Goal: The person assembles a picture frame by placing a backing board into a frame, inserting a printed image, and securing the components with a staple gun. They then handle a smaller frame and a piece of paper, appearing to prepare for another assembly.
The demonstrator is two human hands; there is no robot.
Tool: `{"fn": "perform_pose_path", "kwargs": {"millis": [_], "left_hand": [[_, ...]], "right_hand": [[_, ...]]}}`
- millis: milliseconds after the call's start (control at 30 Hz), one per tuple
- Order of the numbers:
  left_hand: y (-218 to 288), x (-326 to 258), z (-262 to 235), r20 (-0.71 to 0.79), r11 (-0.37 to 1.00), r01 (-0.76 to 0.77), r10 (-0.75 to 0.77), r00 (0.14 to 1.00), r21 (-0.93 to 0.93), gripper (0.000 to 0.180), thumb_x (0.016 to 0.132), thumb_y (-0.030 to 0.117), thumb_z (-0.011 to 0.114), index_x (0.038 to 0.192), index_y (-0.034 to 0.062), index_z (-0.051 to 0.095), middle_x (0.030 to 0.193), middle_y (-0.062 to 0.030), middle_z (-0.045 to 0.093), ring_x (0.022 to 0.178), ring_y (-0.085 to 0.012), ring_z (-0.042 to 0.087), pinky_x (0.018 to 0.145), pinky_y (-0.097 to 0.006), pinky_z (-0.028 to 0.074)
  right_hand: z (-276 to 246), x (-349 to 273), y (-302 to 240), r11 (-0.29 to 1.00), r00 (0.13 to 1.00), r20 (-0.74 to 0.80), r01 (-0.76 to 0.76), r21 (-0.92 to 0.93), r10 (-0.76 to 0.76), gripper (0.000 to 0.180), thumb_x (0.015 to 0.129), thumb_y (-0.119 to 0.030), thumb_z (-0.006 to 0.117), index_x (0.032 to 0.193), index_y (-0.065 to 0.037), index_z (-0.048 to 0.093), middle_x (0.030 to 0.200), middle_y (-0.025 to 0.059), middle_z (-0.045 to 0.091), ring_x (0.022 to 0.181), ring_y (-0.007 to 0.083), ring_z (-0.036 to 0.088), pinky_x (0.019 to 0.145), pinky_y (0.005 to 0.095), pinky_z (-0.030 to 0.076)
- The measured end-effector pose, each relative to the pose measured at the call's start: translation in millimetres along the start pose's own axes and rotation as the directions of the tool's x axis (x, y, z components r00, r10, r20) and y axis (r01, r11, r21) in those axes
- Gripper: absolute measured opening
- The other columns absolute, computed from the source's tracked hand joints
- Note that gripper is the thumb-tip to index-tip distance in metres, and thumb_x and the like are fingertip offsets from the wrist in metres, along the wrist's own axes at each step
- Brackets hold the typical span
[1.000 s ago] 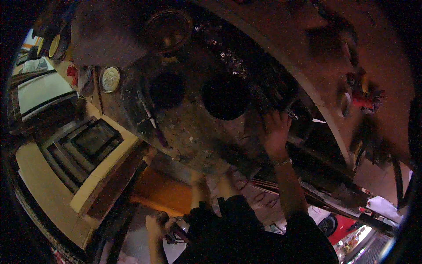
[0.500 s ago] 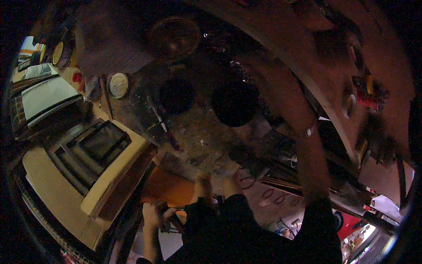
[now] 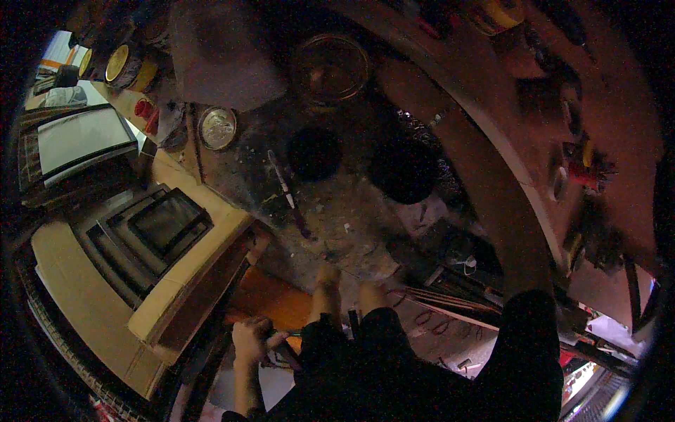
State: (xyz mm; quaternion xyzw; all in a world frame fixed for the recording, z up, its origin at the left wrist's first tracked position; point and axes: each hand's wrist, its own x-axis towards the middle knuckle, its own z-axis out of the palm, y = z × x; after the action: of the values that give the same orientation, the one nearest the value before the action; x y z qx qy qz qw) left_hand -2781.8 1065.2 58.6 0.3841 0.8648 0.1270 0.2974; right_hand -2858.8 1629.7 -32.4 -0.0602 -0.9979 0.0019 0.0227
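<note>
At the lower left, my left hand (image 3: 252, 340) is closed, its fingers curled round something dark I cannot make out. My right arm stretches forward under the edge of a curved board, with a band at the wrist. In the deep shadow beyond it, my right hand (image 3: 401, 79) is close to a large round tin (image 3: 330, 68) with a gold rim. Its fingers are too dark to read. Two black round shapes, one smaller (image 3: 314, 155) and one larger (image 3: 406, 169), are on the dirty floor below. A long thin tool (image 3: 287, 193) with a light middle lies beside them.
A cardboard box (image 3: 70, 281) with stacked black frames (image 3: 169, 224) stands at the left, by an orange-brown board (image 3: 271, 299). A silver round lid (image 3: 218, 128) is farther off. The curved wooden board (image 3: 485, 133) overhangs the right side. Dark strips (image 3: 450, 295) lie at lower right.
My right arm has reached farther forward and away, its wrist now well under the board's edge. The view has shifted a little, while my left hand stays closed in much the same place.
</note>
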Motion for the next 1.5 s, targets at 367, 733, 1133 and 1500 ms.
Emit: {"fn": "perform_pose_path", "kwargs": {"millis": [367,733,1133,1500], "left_hand": [[9,11,-37,-0.224,0.968,-0.251,0.25,0.942,0.024,0.051,0.066,0.059,0.074,0.058,0.0109,0.057,0.061,-0.0074,0.056,0.057,-0.0278,0.058,0.05,-0.039,0.041],[177,-5,-98,-0.144,0.576,-0.799,0.818,0.558,0.173,0.041,0.064,0.055,0.075,0.072,0.0162,0.066,0.071,0.0002,0.062,0.07,-0.0195,0.064,0.057,-0.031,0.05],[430,-153,-29,-0.048,-0.52,-0.854,0.853,-0.519,-0.007,0.022,0.064,0.042,0.065,0.071,0.021,0.064,0.076,0.002,0.066,0.071,-0.016,0.064,0.061,-0.031,0.05],[499,-233,34,-0.328,-0.877,-0.394,0.47,-0.819,-0.274,0.06,0.077,0.071,0.059,0.055,0.015,0.055,0.072,-0.0013,0.062,0.069,-0.0165,0.061,0.068,-0.029,0.048]], "right_hand": [[-75,-32,-20,0.914,0.903,-0.216,-0.314,0.255,0.371,0.031,0.092,-0.014,0.057,0.119,0.002,0.06,0.111,0.0207,0.066,0.099,0.0323,0.065,0.085,0.0387,0.054],[-323,-289,-156,0.027,0.525,-0.037,0.026,0.999,0.85,0.021,0.09,-0.003,0.064,0.111,0.0,0.061,0.103,0.0113,0.069,0.094,0.0222,0.068,0.079,0.0331,0.057],[-472,-588,-326,0.384,0.337,-0.244,-0.456,0.803,0.909,0.022,0.084,-0.004,0.07,0.106,-0.003,0.066,0.09,0.0076,0.072,0.07,0.0153,0.069,0.061,0.0276,0.055],[-500,-688,-391,0.393,0.381,-0.127,-0.784,0.481,0.916,0.021,0.08,-0.017,0.062,0.098,-0.005,0.058,0.074,0.0115,0.061,0.069,0.0318,0.064,0.062,0.0405,0.051]]}}
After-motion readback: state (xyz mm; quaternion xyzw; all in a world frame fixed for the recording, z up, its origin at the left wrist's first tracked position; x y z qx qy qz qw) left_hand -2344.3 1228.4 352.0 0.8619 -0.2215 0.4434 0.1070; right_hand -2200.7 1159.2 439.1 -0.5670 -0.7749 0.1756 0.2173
